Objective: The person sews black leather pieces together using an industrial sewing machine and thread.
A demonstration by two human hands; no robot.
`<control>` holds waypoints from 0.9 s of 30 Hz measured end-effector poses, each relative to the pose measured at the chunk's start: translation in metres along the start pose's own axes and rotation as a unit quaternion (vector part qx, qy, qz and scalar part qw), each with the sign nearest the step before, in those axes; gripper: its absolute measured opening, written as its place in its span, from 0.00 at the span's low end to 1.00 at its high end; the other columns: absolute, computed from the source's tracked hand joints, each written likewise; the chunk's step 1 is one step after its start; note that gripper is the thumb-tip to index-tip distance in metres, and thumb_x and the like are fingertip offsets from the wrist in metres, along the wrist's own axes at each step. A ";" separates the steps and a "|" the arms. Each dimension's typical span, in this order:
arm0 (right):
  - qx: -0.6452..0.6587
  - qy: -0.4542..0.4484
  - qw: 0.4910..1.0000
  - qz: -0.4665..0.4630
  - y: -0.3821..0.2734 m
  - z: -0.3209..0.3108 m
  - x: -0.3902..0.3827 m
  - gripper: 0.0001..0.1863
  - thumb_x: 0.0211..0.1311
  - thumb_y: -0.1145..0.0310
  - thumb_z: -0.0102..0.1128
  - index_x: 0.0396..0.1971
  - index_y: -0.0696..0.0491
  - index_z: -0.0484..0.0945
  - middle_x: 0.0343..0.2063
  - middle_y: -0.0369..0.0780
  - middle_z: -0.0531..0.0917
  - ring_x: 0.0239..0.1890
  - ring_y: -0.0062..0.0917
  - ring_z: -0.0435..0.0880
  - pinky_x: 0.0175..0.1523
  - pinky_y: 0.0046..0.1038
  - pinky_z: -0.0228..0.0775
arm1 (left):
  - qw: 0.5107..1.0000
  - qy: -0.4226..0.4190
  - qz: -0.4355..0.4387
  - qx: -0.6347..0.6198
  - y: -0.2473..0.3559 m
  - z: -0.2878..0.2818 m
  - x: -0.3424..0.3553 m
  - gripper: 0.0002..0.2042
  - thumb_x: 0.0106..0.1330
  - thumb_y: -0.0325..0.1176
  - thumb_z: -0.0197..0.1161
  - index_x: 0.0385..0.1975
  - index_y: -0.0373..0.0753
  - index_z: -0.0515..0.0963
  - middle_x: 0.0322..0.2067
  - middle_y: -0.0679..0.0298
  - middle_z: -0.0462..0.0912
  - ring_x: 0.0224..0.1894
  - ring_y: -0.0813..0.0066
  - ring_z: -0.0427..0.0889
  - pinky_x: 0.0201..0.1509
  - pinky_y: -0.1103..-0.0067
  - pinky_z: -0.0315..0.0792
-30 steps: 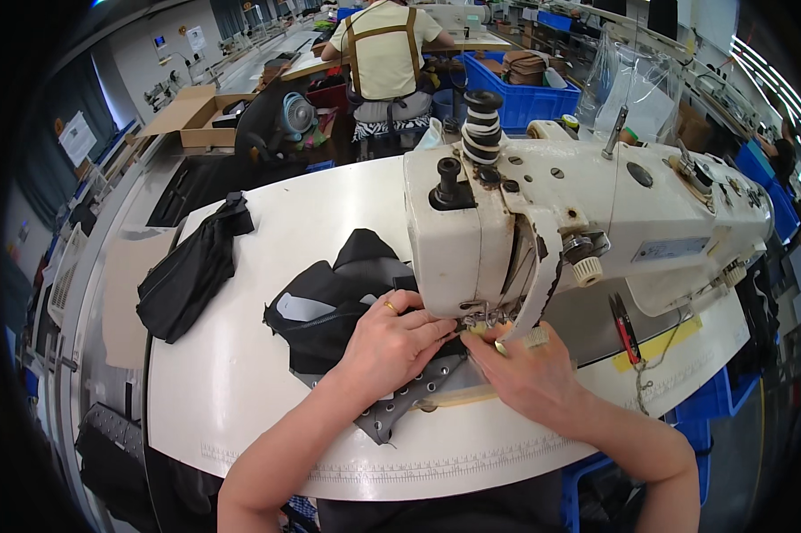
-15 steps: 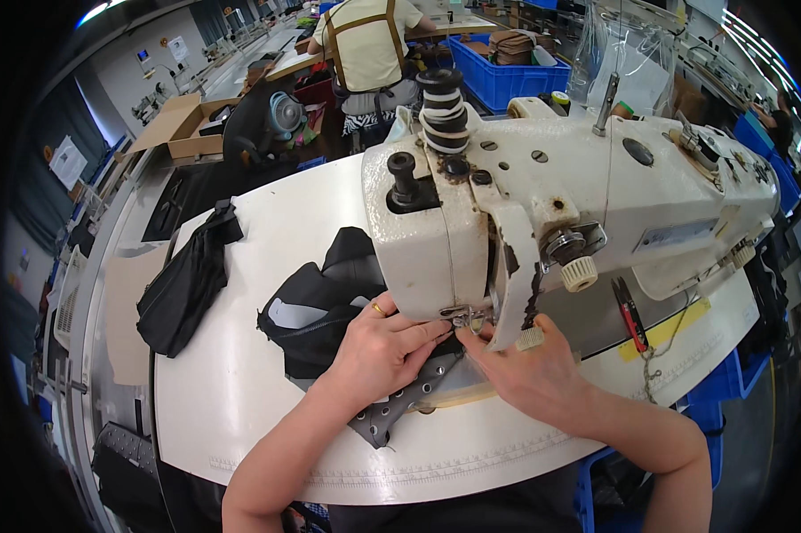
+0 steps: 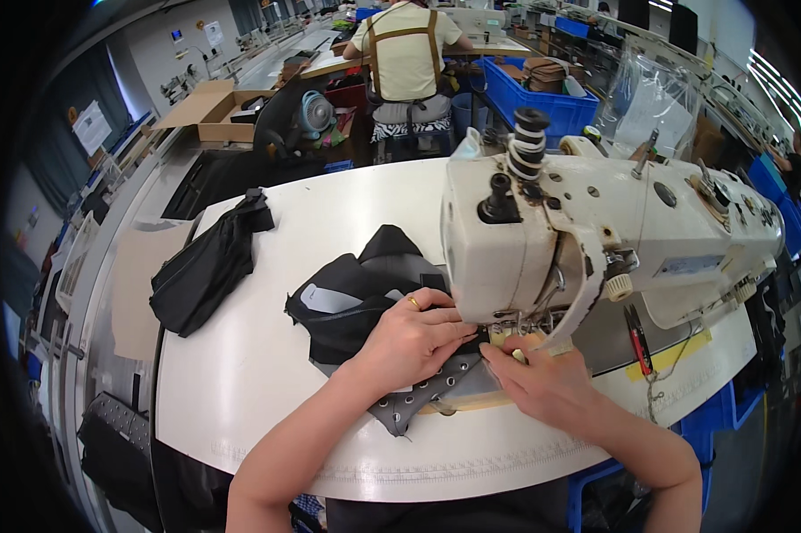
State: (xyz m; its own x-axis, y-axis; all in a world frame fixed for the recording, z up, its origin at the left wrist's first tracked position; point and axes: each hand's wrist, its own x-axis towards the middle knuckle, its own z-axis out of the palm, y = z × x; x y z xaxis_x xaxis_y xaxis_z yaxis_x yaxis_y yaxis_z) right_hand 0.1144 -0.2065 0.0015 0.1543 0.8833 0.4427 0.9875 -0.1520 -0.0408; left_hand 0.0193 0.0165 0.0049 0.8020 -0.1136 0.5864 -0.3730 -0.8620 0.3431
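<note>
A sewing machine (image 3: 498,240) with a chipped white head stands in front of me on a pale table. Left of its needle area lies a black fabric piece (image 3: 351,330) with a light grey patch. A dark grey strip with metal eyelets (image 3: 400,410) sticks out from it toward me. My left hand (image 3: 409,342), a ring on one finger, is closed on the fabric, fingertips just left of the presser foot. My right hand (image 3: 542,380) pinches the fabric edge beside those fingertips. A small cream-coloured piece shows by its fingers; I cannot tell what it is.
A black fabric pouch (image 3: 209,266) lies on the left of the table. Red-handled thread snips (image 3: 637,342) rest to the right, beside a chain. Past the table are a blue crate (image 3: 542,102), a cardboard box (image 3: 218,115) and a seated person (image 3: 405,53).
The view has shifted, so the machine appears farther right and a little lower. My fingertips have drawn slightly back from the presser foot, the right hand lower beside the fabric edge.
</note>
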 end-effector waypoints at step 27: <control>0.169 0.125 0.969 -0.131 -0.016 -0.012 0.000 0.19 0.46 0.79 0.68 0.42 0.50 0.85 0.32 0.34 0.82 0.28 0.27 0.80 0.34 0.27 0.71 | 0.982 -0.057 0.010 0.180 0.011 -0.015 -0.019 0.10 0.57 0.34 0.64 0.36 0.41 0.86 0.48 0.64 0.84 0.54 0.64 0.76 0.68 0.63 0.64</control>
State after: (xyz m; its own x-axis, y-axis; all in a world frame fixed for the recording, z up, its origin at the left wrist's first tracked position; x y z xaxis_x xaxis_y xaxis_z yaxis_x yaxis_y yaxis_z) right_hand 0.0986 -0.2097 0.0125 -0.0744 0.7310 0.6783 0.9519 0.2549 -0.1703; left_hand -0.0069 0.0164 0.0081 0.8513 -0.1697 0.4966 -0.2173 -0.9753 0.0392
